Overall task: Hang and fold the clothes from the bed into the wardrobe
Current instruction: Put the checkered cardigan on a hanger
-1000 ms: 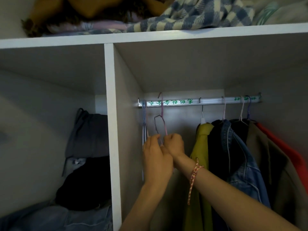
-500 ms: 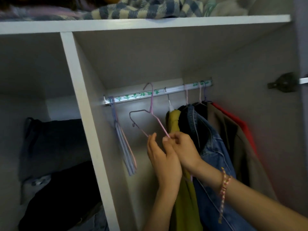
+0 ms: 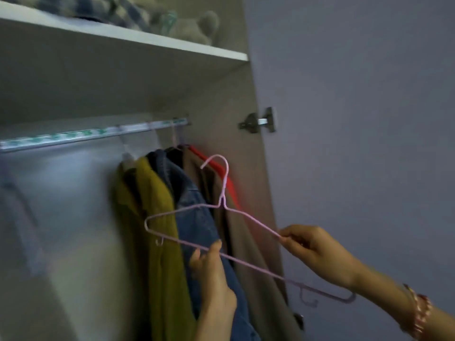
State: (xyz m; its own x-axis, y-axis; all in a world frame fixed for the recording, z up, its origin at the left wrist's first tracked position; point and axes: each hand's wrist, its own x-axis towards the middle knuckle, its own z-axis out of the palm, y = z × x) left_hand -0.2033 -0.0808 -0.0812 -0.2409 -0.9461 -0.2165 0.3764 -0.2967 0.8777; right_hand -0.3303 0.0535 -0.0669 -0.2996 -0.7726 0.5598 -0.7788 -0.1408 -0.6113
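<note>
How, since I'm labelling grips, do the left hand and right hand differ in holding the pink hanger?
The left hand reaches up from below and holds the bottom bar of the pink hanger; the right hand comes in from the side and pinches its sloping shoulder wire. The right wrist wears a braided bracelet; the left wrist shows none. Both hold the hanger clear of the rail, in front of the hung clothes.
</note>
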